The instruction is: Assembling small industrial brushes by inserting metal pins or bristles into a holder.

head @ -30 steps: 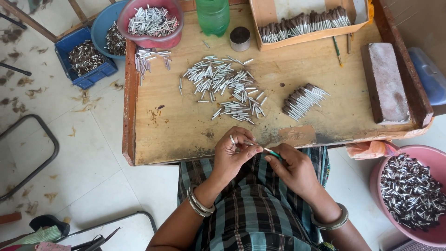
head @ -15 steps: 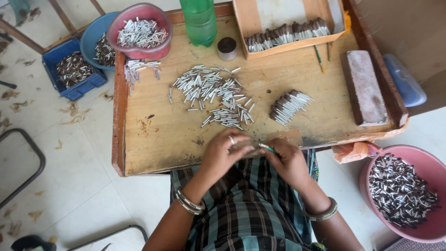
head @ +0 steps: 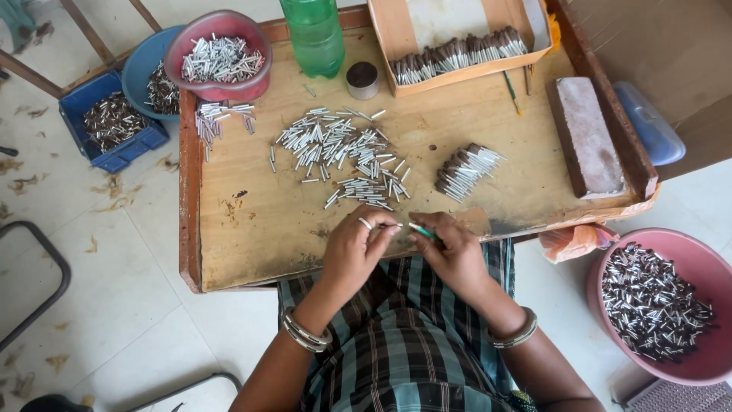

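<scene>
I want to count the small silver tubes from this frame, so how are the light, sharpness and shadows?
Head view: soft, even daylight, no glare; the loose silver tubes on the wooden tray are sharp with only faint shadows; the left hand and right hand look slightly soft; tray edges bow slightly, wide-angle.

1. Hands – two: left hand (head: 357, 248) and right hand (head: 450, 250), each with bangles at the wrist.
2. Counter (head: 259, 229) – one.
3. Pink bowls – two: one (head: 221, 57) at the counter's far left corner, one (head: 659, 305) on the floor at the right.
4. Blue bowl (head: 145, 65) – one.
5. Blue crate (head: 114, 126) – one.
6. Green bottle (head: 314, 34) – one.
7. Small round tin (head: 362, 78) – one.
8. Tray (head: 457, 38) – one.
9. Stone block (head: 591, 137) – one.
10. Silver tubes (head: 343, 152) – too many to count, loose on the counter.
11. Stacked bundle (head: 467, 168) – one.
12. Green stick (head: 421, 230) – one, between the hands.
</scene>
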